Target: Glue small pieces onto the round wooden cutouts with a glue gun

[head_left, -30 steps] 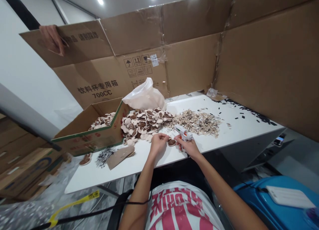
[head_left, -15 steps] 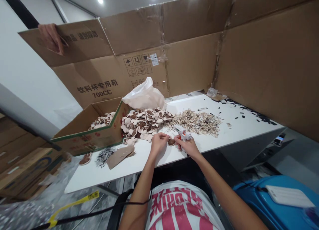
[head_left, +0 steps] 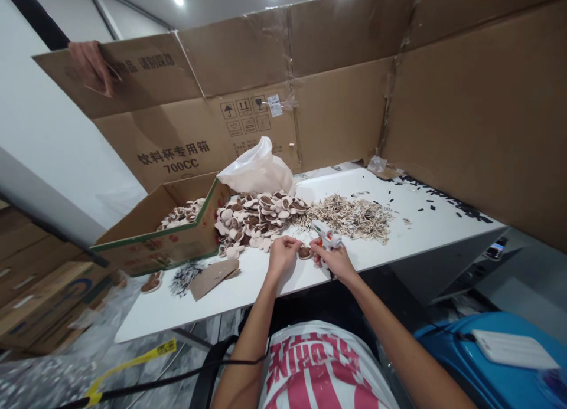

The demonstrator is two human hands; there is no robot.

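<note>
My right hand (head_left: 334, 258) is closed around a white glue gun (head_left: 328, 238) with an orange-red part; its nozzle points away to the upper left. Below and left of the gun, a small brown and cream felt-like piece (head_left: 305, 253) lies on the white table. The fingers of my left hand (head_left: 283, 254) are pinched together at the left edge of this piece; the exact grip is too small to see clearly. Just beyond both hands spreads a heap of similar cream and brown pieces (head_left: 254, 217), beside a pile of thin beige sticks (head_left: 354, 214).
An open carton (head_left: 150, 246) with more pieces stands left, near cardboard scraps (head_left: 212, 278) and a grey-black bundle (head_left: 185, 277). A white plastic bag (head_left: 259, 170) sits behind the heap. Tall cardboard (head_left: 341, 114) walls the back; another person's hand (head_left: 92, 66) rests on it. Small black bits (head_left: 469, 208) lie right.
The glue gun has tilted slightly in my right hand, its nozzle shifting a little. My left hand and the brown piece stay in nearly the same place.
</note>
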